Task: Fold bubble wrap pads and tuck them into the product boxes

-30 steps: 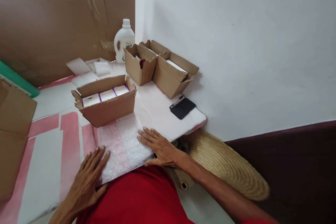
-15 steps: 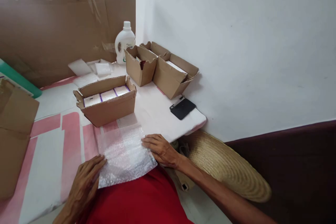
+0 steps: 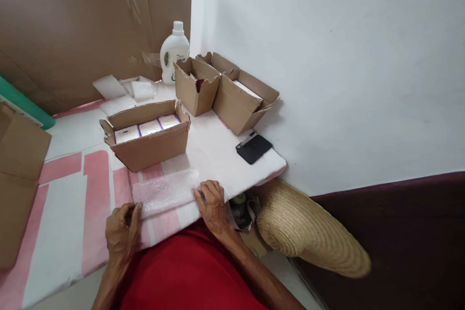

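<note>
1. Hands at the near table edge: the left hand pinches one end of a folded strip of bubble wrap and the right hand pinches the other, fingers curled closed on it.
2. The bubble wrap lies flat on the pink-and-white table, just in front of an open carton holding white packets.
3. Right of it lies a black phone.
4. Farther back stand two open cartons and a white bottle.
</note>
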Demonstrator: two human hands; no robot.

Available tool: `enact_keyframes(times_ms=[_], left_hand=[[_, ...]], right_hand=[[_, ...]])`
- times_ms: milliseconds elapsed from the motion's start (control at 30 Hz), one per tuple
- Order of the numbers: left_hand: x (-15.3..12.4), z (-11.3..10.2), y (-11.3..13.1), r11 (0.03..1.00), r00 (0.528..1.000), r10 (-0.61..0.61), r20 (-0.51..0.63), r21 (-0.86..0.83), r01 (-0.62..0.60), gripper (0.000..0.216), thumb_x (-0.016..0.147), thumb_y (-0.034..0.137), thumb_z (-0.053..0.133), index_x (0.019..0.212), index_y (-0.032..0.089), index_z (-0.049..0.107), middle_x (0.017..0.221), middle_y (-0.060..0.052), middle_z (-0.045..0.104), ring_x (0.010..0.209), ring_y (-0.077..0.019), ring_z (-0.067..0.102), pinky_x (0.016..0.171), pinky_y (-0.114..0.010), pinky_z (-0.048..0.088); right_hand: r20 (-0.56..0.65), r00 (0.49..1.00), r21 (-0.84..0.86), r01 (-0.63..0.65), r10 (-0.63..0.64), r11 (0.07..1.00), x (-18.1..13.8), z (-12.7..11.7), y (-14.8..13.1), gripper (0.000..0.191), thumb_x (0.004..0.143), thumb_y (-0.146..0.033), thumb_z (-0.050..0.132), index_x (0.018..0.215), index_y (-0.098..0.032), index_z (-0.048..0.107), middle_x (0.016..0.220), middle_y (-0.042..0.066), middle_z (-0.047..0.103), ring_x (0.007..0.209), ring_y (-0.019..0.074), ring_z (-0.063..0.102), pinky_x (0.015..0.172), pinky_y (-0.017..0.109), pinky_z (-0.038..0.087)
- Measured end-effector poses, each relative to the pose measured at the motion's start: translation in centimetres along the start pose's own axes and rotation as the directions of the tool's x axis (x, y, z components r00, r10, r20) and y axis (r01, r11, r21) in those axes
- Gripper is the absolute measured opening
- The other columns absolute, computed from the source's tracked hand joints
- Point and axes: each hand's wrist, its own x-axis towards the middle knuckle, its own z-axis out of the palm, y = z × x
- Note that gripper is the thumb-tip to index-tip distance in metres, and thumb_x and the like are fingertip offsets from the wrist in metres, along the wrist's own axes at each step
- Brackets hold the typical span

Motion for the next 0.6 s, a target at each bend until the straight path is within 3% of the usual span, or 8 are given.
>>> enact_keyframes(times_ms=[267,367,433,500,600], left_hand=[[0.9,0.7,0.3,0.995,1.000,-0.028,-0.003,0.093,0.028,0.042,0.092,0.056,0.049,0.086,0.021,0.070,0.066,-0.003,0.063,0.065,-0.0212,0.058,0.065,-0.034,0.042],[0.7,0.7,0.6,0.997,0.998,-0.001,-0.065,0.080,0.007,0.040,0.094,0.054,0.052,0.102,0.018,0.069,0.072,-0.003,0.065,0.070,-0.0221,0.061,0.071,-0.036,0.047],[0.2,0.6,1.0,0.991,0.979,0.100,-0.179,0.108,-0.081,0.039,0.095,0.047,0.055,0.117,0.016,0.064,0.090,-0.008,0.070,0.085,-0.0244,0.064,0.083,-0.040,0.049],[-0.5,0.6,1.4,0.951,0.934,0.295,-0.203,0.156,-0.266,0.035,0.095,0.035,0.057,0.126,0.018,0.061,0.108,-0.012,0.070,0.100,-0.0262,0.064,0.093,-0.042,0.047],[-1.4,0.9,1.8,0.823,0.831,0.556,0.009,0.134,-0.552,0.038,0.095,0.025,0.056,0.132,0.022,0.059,0.125,-0.011,0.069,0.117,-0.0273,0.061,0.100,-0.041,0.044]], right_hand=[[-0.013,1.000,-0.128,0.001,-0.002,0.992,0.8,0.7,0.0,0.021,0.099,-0.024,0.058,0.079,-0.020,0.059,0.088,0.006,0.064,0.092,0.0244,0.054,0.083,0.037,0.040],[0.010,1.000,-0.168,-0.015,0.017,0.986,1.1,0.7,-0.2,0.020,0.096,-0.024,0.063,0.077,-0.020,0.060,0.086,0.006,0.063,0.092,0.0243,0.054,0.082,0.036,0.040],[0.023,0.999,-0.190,-0.020,0.025,0.982,1.2,0.9,-0.3,0.018,0.095,-0.023,0.065,0.078,-0.020,0.061,0.086,0.006,0.063,0.093,0.0243,0.054,0.083,0.036,0.040],[0.023,0.999,-0.200,-0.021,0.027,0.980,1.2,1.0,-0.1,0.017,0.095,-0.023,0.065,0.078,-0.020,0.061,0.087,0.006,0.063,0.093,0.0245,0.054,0.083,0.037,0.041],[0.003,1.000,-0.186,-0.022,0.023,0.982,1.2,0.8,-0.1,0.019,0.096,-0.023,0.061,0.078,-0.021,0.062,0.085,0.006,0.064,0.091,0.0253,0.056,0.082,0.038,0.044]])
